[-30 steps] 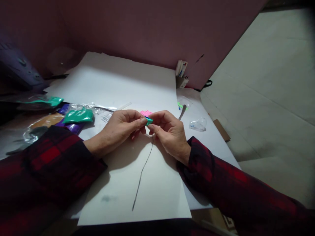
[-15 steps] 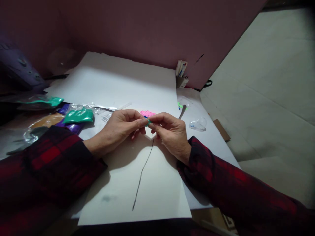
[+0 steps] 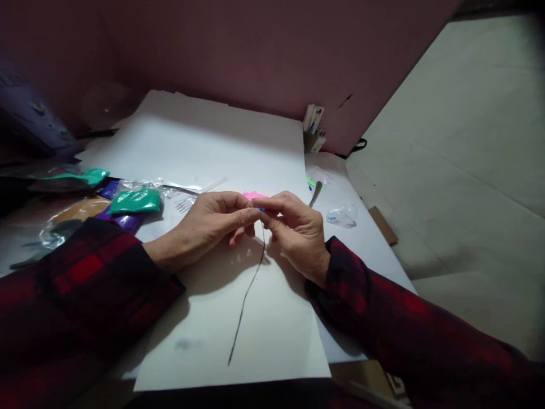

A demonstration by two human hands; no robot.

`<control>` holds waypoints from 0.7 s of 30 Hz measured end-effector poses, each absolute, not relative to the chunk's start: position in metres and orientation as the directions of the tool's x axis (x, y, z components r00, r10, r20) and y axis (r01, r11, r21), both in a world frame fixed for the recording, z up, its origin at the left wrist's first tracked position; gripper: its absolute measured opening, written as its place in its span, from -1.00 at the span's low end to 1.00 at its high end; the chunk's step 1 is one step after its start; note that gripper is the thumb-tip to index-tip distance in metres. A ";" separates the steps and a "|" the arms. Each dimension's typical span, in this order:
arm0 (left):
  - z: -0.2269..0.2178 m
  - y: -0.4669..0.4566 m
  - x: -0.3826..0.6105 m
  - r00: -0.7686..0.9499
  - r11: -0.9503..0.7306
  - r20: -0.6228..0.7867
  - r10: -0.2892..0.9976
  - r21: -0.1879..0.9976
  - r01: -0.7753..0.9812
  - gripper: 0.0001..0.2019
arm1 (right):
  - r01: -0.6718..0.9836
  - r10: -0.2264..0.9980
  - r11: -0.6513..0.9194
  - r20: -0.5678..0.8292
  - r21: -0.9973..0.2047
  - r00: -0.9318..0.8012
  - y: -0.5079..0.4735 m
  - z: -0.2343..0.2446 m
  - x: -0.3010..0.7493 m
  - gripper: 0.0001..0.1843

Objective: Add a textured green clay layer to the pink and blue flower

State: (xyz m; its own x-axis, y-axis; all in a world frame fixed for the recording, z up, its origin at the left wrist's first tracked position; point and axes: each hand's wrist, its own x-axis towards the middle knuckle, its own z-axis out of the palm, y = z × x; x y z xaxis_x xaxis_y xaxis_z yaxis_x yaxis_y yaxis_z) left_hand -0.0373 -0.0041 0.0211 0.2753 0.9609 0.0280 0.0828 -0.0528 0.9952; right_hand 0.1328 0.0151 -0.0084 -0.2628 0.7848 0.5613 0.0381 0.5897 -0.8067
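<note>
My left hand [image 3: 213,222] and my right hand [image 3: 293,230] meet over a sheet of white paper [image 3: 238,352], fingertips nearly touching. Both are closed in a pinch around a small blue piece of what looks like modelling clay [image 3: 261,209]. Most of that piece is hidden by the thumbs and fingers. Just beyond the fingertips lies a bumpy pink patch [image 3: 254,195], partly covered by the hands. Below them a thin dark wavy line [image 3: 243,304] runs down the paper.
At left lie plastic bags of green clay [image 3: 135,200], purple clay and orange clay. A clear plastic fork [image 3: 185,203] is beside the left hand. To the right are a metal handle [image 3: 315,194] and a crumpled clear bag [image 3: 342,215]. A large white sheet [image 3: 213,136] stretches behind.
My fingers have shifted slightly around the small piece. The green bit that showed between the fingertips is out of sight; blue shows there now. Both forearms stay almost in place.
</note>
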 end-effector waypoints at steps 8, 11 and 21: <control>0.017 -0.003 -0.039 0.252 -0.045 0.026 0.967 0.997 0.070 -0.73 | 0.075 0.835 0.498 0.454 -0.864 -0.310 0.015 -0.008 0.133 -0.72; 0.015 -0.002 -0.040 0.276 -0.042 0.017 0.961 0.995 0.085 -0.71 | 0.110 0.805 0.550 0.490 -0.828 -0.334 0.014 -0.006 0.132 -0.80; 0.015 -0.002 -0.042 0.374 -0.028 -0.004 0.928 0.997 0.079 -0.72 | 0.212 0.779 0.618 0.555 -0.757 -0.293 0.013 -0.004 0.133 -0.96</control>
